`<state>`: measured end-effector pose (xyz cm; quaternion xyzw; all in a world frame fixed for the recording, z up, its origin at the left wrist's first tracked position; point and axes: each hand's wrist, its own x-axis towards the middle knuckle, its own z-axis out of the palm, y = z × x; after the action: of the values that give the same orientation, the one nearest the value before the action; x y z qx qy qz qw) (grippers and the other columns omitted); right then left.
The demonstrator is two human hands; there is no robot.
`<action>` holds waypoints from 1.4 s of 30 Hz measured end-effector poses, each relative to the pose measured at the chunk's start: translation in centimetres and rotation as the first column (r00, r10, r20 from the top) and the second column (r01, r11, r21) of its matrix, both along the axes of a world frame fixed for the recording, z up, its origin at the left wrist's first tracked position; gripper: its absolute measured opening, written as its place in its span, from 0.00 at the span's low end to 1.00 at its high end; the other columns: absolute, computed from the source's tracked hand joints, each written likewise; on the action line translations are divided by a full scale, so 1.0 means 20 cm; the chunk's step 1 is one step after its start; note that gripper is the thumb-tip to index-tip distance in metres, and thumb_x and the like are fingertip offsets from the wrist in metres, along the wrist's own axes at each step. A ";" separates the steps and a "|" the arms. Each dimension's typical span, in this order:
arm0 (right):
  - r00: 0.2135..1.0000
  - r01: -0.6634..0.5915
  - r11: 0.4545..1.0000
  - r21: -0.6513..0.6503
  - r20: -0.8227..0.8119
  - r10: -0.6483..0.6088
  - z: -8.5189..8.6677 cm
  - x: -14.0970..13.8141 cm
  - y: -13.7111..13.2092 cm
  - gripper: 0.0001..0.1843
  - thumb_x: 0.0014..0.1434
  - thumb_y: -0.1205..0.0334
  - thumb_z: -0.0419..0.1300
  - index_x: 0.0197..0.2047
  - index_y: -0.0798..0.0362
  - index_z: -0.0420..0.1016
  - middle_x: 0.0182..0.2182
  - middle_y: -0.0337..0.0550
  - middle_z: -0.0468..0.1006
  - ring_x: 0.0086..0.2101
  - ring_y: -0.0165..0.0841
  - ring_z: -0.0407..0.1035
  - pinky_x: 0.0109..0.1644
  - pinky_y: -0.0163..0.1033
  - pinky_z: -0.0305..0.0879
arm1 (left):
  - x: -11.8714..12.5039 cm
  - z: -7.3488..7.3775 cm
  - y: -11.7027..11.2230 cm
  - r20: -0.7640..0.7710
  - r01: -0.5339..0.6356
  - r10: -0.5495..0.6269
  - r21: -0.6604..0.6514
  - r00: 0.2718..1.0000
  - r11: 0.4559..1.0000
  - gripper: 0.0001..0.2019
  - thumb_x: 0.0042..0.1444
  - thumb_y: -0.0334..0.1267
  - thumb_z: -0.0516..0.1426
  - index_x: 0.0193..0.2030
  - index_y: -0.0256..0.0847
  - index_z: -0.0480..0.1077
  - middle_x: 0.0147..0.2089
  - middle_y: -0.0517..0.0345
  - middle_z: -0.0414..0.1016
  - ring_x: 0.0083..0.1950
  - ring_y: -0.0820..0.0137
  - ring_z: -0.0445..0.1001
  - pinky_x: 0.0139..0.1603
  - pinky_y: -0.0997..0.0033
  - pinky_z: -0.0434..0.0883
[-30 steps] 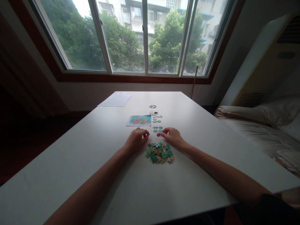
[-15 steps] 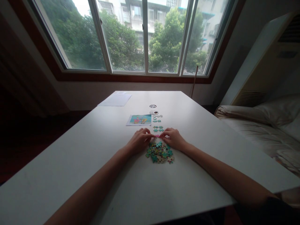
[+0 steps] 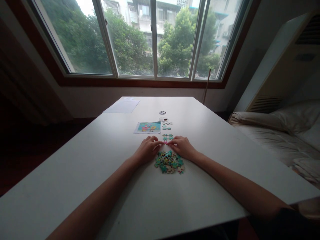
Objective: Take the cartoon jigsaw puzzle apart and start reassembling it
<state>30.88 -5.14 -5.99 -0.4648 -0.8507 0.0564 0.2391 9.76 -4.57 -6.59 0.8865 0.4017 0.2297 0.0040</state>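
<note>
Between the fingertips of my left hand [image 3: 149,148] and my right hand [image 3: 184,147] is a small pink puzzle piece [image 3: 165,143]. Both hands are closed in a pinch on it, one from each side, and the fingers hide part of it. Just beyond it lie rows of teal puzzle pieces [image 3: 167,138], with more pieces [image 3: 166,128] further back. On the near side of my hands sits a loose pile of mixed green, yellow and tan puzzle pieces [image 3: 169,162]. A colourful picture card [image 3: 147,127] lies to the left of the rows.
Two small round items [image 3: 163,119] lie beyond the puzzle pieces on the white table [image 3: 195,190]. White paper [image 3: 121,106] rests at the far left corner. A padded sofa [image 3: 265,133] stands to the right, and a window is behind the table.
My hands have shifted slightly forward with the pink piece, closer to the teal rows. The fingertips are nearer each other. The pile looks the same.
</note>
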 end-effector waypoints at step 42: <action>0.874 -0.228 0.918 -0.324 -0.484 0.046 0.06 0.11 -0.01 0.15 0.50 0.53 0.60 0.32 0.58 0.75 0.27 0.41 0.75 0.26 0.26 0.64 0.31 0.33 0.60 | 0.06 0.06 -0.10 0.112 0.126 -0.117 -0.077 0.987 0.989 0.06 0.53 0.36 0.55 0.36 0.44 0.73 0.37 0.55 0.71 0.40 0.65 0.66 0.42 0.65 0.62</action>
<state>33.12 -5.38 -4.76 -0.4116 -0.7730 0.3433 0.3395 11.01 -6.63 -5.33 0.8948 0.3553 0.2594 0.0767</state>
